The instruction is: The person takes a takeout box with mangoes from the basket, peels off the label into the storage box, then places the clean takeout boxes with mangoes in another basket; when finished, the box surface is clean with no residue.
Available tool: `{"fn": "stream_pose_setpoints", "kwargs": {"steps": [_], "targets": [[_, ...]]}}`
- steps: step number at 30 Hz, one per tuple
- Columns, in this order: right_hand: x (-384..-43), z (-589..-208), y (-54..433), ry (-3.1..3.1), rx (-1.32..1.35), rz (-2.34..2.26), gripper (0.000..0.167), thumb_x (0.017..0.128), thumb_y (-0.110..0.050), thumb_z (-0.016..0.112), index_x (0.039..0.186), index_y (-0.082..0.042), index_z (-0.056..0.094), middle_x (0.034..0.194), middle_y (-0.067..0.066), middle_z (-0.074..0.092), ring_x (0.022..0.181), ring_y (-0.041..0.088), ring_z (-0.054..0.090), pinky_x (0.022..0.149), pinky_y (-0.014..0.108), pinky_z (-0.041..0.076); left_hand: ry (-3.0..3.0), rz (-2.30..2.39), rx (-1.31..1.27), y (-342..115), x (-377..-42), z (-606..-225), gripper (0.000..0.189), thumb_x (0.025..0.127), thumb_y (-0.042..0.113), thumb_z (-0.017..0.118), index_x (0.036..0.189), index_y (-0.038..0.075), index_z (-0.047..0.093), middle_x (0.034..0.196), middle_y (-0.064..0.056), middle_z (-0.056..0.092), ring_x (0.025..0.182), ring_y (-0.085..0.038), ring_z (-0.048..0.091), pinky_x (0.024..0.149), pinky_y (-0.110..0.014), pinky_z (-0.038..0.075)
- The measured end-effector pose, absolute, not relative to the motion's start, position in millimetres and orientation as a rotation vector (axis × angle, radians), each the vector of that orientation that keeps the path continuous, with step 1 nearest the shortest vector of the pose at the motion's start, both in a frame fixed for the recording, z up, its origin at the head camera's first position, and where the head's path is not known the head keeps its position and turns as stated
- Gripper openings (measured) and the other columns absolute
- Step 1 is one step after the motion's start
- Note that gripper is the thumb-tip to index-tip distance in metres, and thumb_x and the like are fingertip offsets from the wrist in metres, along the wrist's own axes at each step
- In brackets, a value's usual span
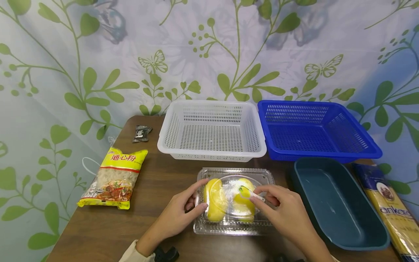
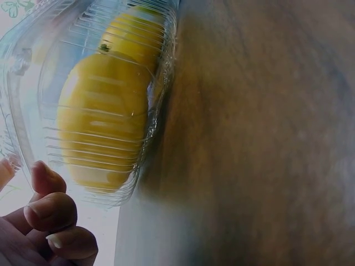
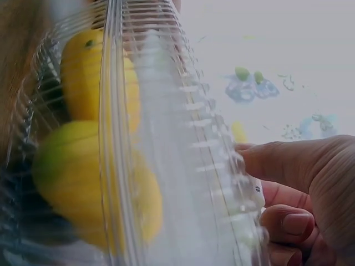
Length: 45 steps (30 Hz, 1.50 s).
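The left hand (image 1: 178, 207) holds a clear container (image 1: 235, 230) by its left rim, thumb and fingers clamped there — yellow fruits (image 1: 216, 200) lie inside. The right hand (image 1: 288, 209) pinches a small white-and-green item (image 1: 256, 196) over the lid. The container sits on the table (image 1: 160, 189), before the white basket (image 1: 211, 138) at the back edge.

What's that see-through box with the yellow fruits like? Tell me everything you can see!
The see-through box looks like thin, shiny clear plastic. It has a flat rim, ribbed sides and a raised round outline on its lid, which looks closed. It lies flat on the brown table, in front of the white basket. Two yellow fruits are inside. The left hand touches its left side. The right hand is over its right side; whether it touches is unclear.
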State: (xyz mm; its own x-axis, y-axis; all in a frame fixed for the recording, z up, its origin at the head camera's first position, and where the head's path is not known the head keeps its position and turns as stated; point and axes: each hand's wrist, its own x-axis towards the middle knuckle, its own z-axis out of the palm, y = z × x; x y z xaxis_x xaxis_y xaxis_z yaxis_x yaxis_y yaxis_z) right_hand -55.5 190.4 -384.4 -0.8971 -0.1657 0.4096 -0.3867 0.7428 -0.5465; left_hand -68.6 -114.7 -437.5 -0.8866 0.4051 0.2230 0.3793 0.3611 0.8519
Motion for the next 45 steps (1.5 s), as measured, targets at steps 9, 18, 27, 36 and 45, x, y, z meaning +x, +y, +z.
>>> {"fn": "stream_pose_setpoints", "kwargs": {"steps": [9, 18, 27, 36, 45], "targets": [[-51.0, -385.1, 213.4, -2.644, 0.303, 0.902, 0.023, 0.076, -0.026, 0.092, 0.090, -0.028, 0.074, 0.062, -0.015, 0.031, 0.053, 0.001, 0.028, 0.049, 0.024, 0.028, 2.574, 1.600, 0.747, -114.7, -69.7, -440.3, 0.056, 0.101, 0.031, 0.067, 0.153, 0.032, 0.046, 0.074, -0.006, 0.044, 0.061, -0.009, 0.037, 0.059, -0.025, 0.037], [-42.1, -382.5, 253.8, -2.665, 0.130, 0.762, 0.021, 0.079, -0.032, 0.090, 0.089, -0.030, 0.072, 0.064, -0.010, 0.035, 0.055, 0.004, 0.030, 0.051, 0.027, 0.023, 2.565, 1.603, 0.745, -115.3, -70.4, -442.7, 0.056, 0.101, 0.032, 0.066, 0.154, 0.031, 0.045, 0.074, -0.003, 0.042, 0.062, -0.005, 0.036, 0.058, -0.024, 0.037], [-31.2, -377.3, 305.8, -2.772, -0.232, 0.578, 0.038, 0.088, -0.043, 0.080, 0.102, -0.008, 0.075, 0.064, 0.000, 0.037, 0.052, 0.012, 0.030, 0.050, 0.031, 0.020, 2.552, 1.624, 0.741, -114.9, -69.8, -441.8, 0.056, 0.101, 0.029, 0.068, 0.153, 0.030, 0.046, 0.075, -0.005, 0.044, 0.062, -0.010, 0.038, 0.059, -0.024, 0.037], [-28.7, -388.4, 354.4, -2.850, -0.366, 0.422, 0.050, 0.093, -0.046, 0.074, 0.103, 0.003, 0.071, 0.060, 0.001, 0.032, 0.050, 0.018, 0.028, 0.049, 0.032, 0.019, 2.543, 1.623, 0.724, -115.4, -69.9, -441.3, 0.056, 0.101, 0.029, 0.067, 0.152, 0.033, 0.046, 0.074, -0.006, 0.044, 0.061, -0.012, 0.038, 0.058, -0.025, 0.037], [-37.4, -410.0, 366.5, -2.982, -0.409, 0.440, 0.057, 0.096, -0.050, 0.068, 0.107, 0.006, 0.070, 0.059, 0.000, 0.035, 0.052, 0.021, 0.035, 0.052, 0.034, 0.025, 2.542, 1.635, 0.738, -115.1, -69.8, -441.9, 0.056, 0.100, 0.028, 0.068, 0.152, 0.031, 0.046, 0.075, -0.006, 0.045, 0.063, -0.007, 0.038, 0.058, -0.024, 0.038]]}}
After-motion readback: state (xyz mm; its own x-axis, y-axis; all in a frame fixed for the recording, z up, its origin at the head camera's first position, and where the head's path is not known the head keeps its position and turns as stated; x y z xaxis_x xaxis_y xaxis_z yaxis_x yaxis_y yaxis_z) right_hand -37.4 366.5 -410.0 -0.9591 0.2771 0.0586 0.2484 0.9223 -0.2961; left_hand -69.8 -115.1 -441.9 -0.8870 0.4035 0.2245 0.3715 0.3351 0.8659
